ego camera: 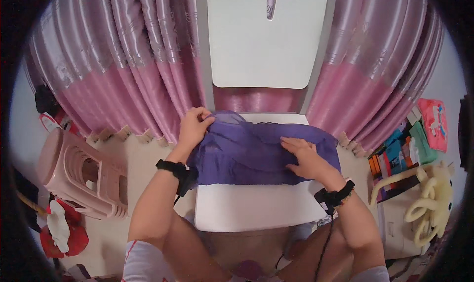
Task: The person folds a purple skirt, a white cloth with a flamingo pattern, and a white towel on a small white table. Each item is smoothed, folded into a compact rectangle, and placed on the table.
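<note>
A purple, partly sheer cloth [248, 152] lies spread in layers across a white table [255, 208], hanging a little past its left and right edges. At the cloth's upper left corner, my left hand [194, 128] pinches its thin edge between thumb and fingers. My right hand [305, 158] rests with fingers spread on the right part of the cloth, gripping nothing. Both wrists wear black straps with small devices and cables.
A white panel [264, 49] stands upright behind the table, between pink curtains [148, 93]. Pink plastic stools [85, 174] are on the left. Packages and a pale yellow plush toy [433, 200] sit on the right.
</note>
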The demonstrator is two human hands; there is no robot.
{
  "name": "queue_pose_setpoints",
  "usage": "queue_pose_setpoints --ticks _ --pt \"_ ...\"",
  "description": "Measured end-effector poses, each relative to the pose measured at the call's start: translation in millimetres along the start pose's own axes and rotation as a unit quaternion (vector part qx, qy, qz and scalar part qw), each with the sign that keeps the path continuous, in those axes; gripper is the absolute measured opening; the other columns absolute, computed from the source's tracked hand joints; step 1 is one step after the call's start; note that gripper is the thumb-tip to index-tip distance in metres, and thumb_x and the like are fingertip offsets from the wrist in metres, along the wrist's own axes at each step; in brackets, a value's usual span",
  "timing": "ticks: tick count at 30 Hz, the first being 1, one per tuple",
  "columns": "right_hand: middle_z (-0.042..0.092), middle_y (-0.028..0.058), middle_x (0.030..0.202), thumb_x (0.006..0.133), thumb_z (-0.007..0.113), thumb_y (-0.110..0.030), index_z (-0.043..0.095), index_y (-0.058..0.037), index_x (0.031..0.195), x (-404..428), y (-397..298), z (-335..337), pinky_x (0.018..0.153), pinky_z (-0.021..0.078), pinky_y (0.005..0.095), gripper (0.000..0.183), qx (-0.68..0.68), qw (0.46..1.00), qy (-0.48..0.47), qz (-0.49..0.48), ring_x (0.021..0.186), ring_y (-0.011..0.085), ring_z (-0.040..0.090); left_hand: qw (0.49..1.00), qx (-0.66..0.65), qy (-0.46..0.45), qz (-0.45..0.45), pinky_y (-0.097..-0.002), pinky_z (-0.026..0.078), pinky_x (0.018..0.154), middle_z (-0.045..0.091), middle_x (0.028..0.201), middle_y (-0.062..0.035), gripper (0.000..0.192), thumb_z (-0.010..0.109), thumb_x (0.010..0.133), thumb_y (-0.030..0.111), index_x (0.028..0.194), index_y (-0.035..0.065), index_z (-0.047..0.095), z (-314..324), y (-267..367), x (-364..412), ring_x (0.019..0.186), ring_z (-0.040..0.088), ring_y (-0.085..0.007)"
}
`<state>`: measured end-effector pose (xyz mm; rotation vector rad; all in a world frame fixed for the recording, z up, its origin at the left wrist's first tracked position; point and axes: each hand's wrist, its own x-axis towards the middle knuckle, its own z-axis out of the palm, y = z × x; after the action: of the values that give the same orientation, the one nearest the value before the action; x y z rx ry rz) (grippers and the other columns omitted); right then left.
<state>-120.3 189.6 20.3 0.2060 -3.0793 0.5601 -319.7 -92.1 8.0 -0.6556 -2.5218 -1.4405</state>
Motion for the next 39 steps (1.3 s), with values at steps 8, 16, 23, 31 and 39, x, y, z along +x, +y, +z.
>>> queue_pose_setpoints --ticks 8,16,23,31,39 --pt "0.057 0.0092 0.125 0.074 0.068 -0.01 0.063 -0.0024 0.11 -21.4 -3.7 -33.6 0.107 0.0255 0.047 0.037 -0.004 0.997 0.069 -0.023 0.117 0.0267 0.05 0.963 0.239 -0.052 0.112 -0.0387 0.048 0.07 0.059 0.086 -0.0098 0.01 0.068 0.07 0.004 0.079 0.0054 0.066 -59.6 26.4 -38.5 0.079 0.06 -0.0294" --pt "0.064 0.017 0.107 0.075 0.069 -0.011 0.066 0.003 0.098 -28.4 8.4 -16.8 0.096 0.0415 0.0392 0.028 0.005 0.997 0.036 -0.066 0.103 0.0313 0.059 0.906 0.366 -0.182 0.108 -0.0439 0.048 0.07 0.062 0.092 -0.0123 0.008 0.06 0.074 0.003 0.08 0.0049 0.064 -51.9 0.3 -53.5 0.084 0.061 -0.0342" --pt "0.058 0.0164 0.119 0.081 0.065 -0.022 0.064 -0.0017 0.106 -30.4 12.3 -11.7 0.1 0.0342 0.0449 0.032 -0.029 0.997 0.073 -0.008 0.115 0.0313 0.051 0.963 0.222 -0.104 0.112 -0.0406 0.047 0.082 0.06 0.103 -0.0161 0.024 0.062 0.081 0.016 0.101 0.0029 0.06 -39.8 43.7 -63.3 0.096 0.058 -0.0352" --pt "0.047 0.0237 0.127 0.079 0.067 -0.03 0.056 0.0003 0.116 -27.0 36.6 -12.4 0.098 0.0391 0.0437 0.049 0.026 0.963 0.206 0.172 0.116 0.041 0.046 0.905 0.247 -0.259 0.229 -0.0491 0.02 0.111 0.027 0.148 -0.0165 0.061 0.061 0.086 0.032 0.14 0.0143 0.039 -19.5 71.9 -78.7 0.138 0.024 -0.0329" --pt "0.064 0.0258 0.095 0.07 0.074 -0.05 0.061 0.0129 0.099 -35.6 86.1 -3.0 0.081 0.0486 0.0353 0.07 0.089 0.919 0.076 0.376 0.091 0.0311 0.063 0.873 0.29 -0.367 0.14 -0.051 0.018 0.111 0.027 0.15 -0.0122 0.069 0.056 0.084 0.05 0.143 0.0208 0.034 -2.0 43.6 -84.5 0.139 0.023 -0.0312"
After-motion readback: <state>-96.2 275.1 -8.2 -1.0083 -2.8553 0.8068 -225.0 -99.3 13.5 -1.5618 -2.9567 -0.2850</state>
